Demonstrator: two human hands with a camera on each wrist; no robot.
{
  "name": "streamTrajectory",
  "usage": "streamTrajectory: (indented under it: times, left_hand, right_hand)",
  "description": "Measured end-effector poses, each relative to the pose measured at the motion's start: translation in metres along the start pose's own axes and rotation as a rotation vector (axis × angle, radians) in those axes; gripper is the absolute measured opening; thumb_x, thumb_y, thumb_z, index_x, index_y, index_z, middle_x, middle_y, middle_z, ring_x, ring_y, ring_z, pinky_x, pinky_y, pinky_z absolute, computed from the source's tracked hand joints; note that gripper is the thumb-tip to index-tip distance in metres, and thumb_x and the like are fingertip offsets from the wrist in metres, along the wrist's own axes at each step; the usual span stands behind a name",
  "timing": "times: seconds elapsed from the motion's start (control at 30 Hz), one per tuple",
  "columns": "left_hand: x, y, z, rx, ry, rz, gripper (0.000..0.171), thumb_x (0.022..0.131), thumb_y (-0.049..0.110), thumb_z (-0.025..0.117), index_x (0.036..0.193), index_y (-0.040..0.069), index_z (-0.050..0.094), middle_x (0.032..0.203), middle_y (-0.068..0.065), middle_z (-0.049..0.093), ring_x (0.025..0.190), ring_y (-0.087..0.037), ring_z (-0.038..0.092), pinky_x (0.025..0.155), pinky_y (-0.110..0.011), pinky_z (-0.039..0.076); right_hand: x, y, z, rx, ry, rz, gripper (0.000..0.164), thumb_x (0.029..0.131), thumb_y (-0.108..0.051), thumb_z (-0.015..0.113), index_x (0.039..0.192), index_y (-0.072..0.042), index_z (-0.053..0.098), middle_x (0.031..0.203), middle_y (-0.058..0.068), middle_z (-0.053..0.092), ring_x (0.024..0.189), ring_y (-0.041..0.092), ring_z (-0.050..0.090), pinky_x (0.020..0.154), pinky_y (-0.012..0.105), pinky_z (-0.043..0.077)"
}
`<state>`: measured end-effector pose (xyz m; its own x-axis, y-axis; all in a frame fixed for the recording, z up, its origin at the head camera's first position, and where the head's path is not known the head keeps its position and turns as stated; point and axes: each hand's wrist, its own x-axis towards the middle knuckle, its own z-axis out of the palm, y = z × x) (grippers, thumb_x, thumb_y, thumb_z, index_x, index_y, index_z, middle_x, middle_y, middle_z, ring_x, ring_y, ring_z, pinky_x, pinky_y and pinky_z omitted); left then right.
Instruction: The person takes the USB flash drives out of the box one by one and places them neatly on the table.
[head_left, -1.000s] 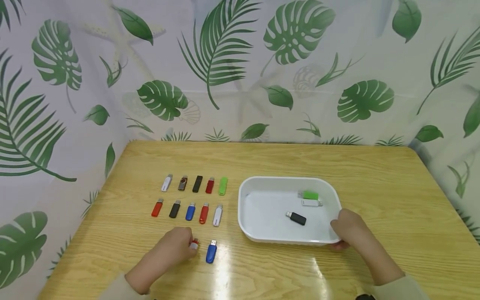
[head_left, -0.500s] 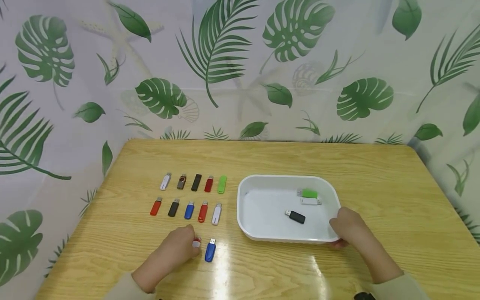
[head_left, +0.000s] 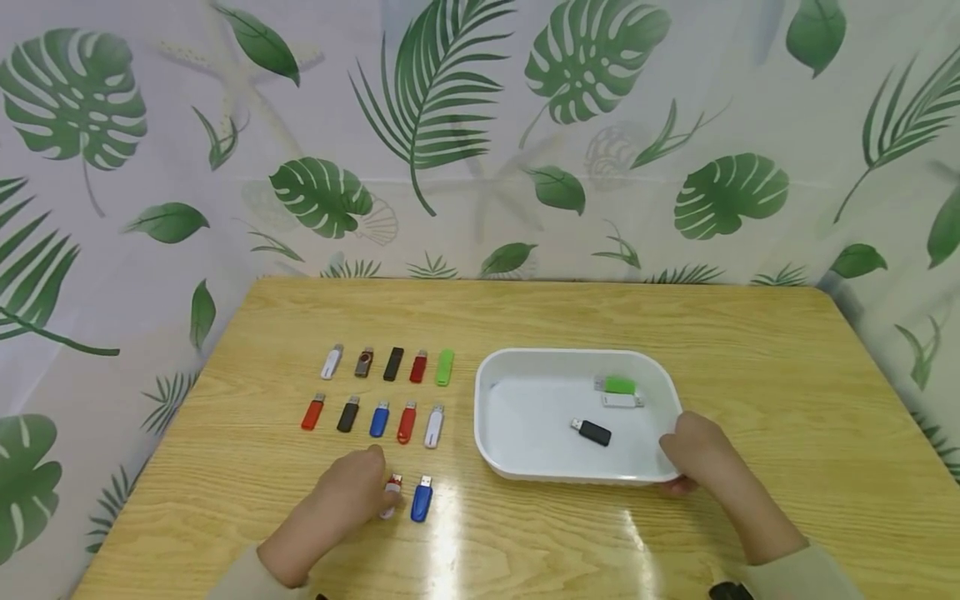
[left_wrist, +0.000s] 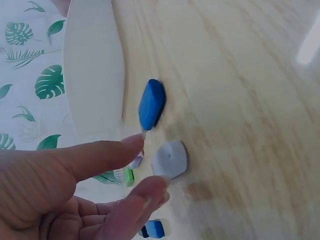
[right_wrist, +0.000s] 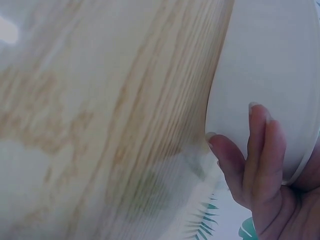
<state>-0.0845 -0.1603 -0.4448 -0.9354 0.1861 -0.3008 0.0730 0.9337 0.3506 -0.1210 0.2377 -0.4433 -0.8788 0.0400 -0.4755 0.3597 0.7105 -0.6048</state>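
Observation:
My left hand is beside a white and red USB flash drive on the table. In the left wrist view, thumb and index finger stand apart, close around the white end of that drive. A blue USB flash drive lies just right of it. My right hand grips the near right corner of a white plastic tray. The right wrist view shows its fingers against the tray's outer wall. Inside lie green, white and black USB flash drives.
Two rows of several USB flash drives lie left of the tray, including a green one in the far row and a red one in the near row. A leaf-print cloth hangs behind the wooden table.
The fingers of my left hand have loosened from the white and red flash drive, which now shows more fully on the table. My right hand and the tray stay in place.

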Motion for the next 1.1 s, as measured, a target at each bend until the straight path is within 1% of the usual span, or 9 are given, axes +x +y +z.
streamTrajectory:
  times: [0.1,0.23,0.47,0.57,0.77,0.87,0.97,1.03,1.1]
  left_hand:
    - [-0.003,0.003,-0.003,0.011,-0.028,-0.018,0.038,0.077,0.022,0.078,0.091,-0.006,0.056,0.063,-0.003,0.049,0.054,-0.016,0.046,0.048,-0.028,0.038]
    - [-0.007,0.007,-0.005,0.040,-0.035,0.008,0.034,0.077,0.022,0.077,0.086,-0.002,0.055,0.061,-0.002,0.048,0.052,-0.015,0.043,0.046,-0.028,0.034]
    - [-0.010,0.014,-0.013,0.230,-0.093,0.013,0.021,0.081,0.024,0.072,0.074,0.010,0.057,0.057,0.001,0.045,0.051,-0.014,0.040,0.045,-0.029,0.029]
    - [-0.009,0.016,-0.018,0.220,-0.118,0.038,0.018,0.081,0.021,0.071,0.073,0.010,0.060,0.062,0.001,0.051,0.055,-0.015,0.043,0.046,-0.030,0.032]
    - [-0.006,0.021,-0.028,0.206,-0.173,0.093,0.017,0.079,0.020,0.073,0.093,0.010,0.070,0.083,0.000,0.066,0.068,-0.015,0.053,0.055,-0.039,0.045]
    - [-0.005,0.025,-0.033,0.212,-0.174,0.126,0.014,0.079,0.018,0.072,0.091,0.010,0.070,0.081,0.002,0.065,0.066,-0.014,0.051,0.054,-0.036,0.043]
    - [-0.004,0.029,-0.038,0.217,-0.177,0.142,0.007,0.081,0.018,0.071,0.082,0.012,0.067,0.071,0.003,0.059,0.061,-0.013,0.046,0.051,-0.031,0.035]
    - [-0.003,0.031,-0.040,0.221,-0.183,0.151,0.009,0.081,0.017,0.071,0.076,0.013,0.065,0.066,0.003,0.054,0.059,-0.014,0.044,0.050,-0.030,0.031]
    - [-0.002,0.032,-0.043,0.239,-0.196,0.155,0.009,0.082,0.019,0.071,0.079,0.013,0.066,0.069,0.002,0.059,0.061,-0.013,0.048,0.051,-0.030,0.034]
  right_hand:
    - [-0.001,0.000,0.000,-0.002,-0.004,0.010,0.020,0.091,-0.002,0.037,0.097,0.017,0.039,0.076,0.024,0.051,0.047,0.020,0.060,0.048,0.030,0.053]
    - [-0.002,0.001,0.001,-0.012,-0.001,0.015,0.020,0.090,-0.001,0.037,0.098,0.018,0.039,0.077,0.024,0.051,0.048,0.020,0.060,0.048,0.030,0.053]
    - [-0.002,0.002,0.002,-0.007,0.007,0.011,0.020,0.089,-0.001,0.037,0.096,0.017,0.039,0.076,0.024,0.051,0.047,0.020,0.060,0.047,0.030,0.052]
    - [-0.003,0.002,0.001,-0.009,0.008,0.010,0.020,0.090,-0.001,0.037,0.097,0.018,0.039,0.076,0.024,0.051,0.047,0.020,0.060,0.048,0.030,0.052]
    - [-0.003,0.002,0.000,-0.029,0.010,0.015,0.022,0.090,-0.001,0.037,0.098,0.019,0.040,0.075,0.023,0.051,0.047,0.019,0.059,0.047,0.029,0.052]
    - [-0.003,0.001,0.000,-0.033,0.019,0.010,0.021,0.090,-0.001,0.037,0.098,0.019,0.040,0.075,0.023,0.051,0.046,0.019,0.059,0.047,0.029,0.052]
    - [-0.002,0.001,0.001,-0.033,0.024,-0.008,0.021,0.090,-0.001,0.037,0.097,0.019,0.040,0.074,0.022,0.051,0.046,0.018,0.059,0.047,0.029,0.052]
    - [-0.001,0.001,0.002,-0.027,0.026,-0.016,0.020,0.090,-0.001,0.037,0.096,0.018,0.041,0.073,0.022,0.052,0.045,0.018,0.059,0.046,0.029,0.052]
    - [-0.001,0.001,0.002,-0.029,0.029,-0.021,0.020,0.090,-0.001,0.038,0.095,0.018,0.041,0.073,0.022,0.052,0.045,0.018,0.059,0.046,0.029,0.052]
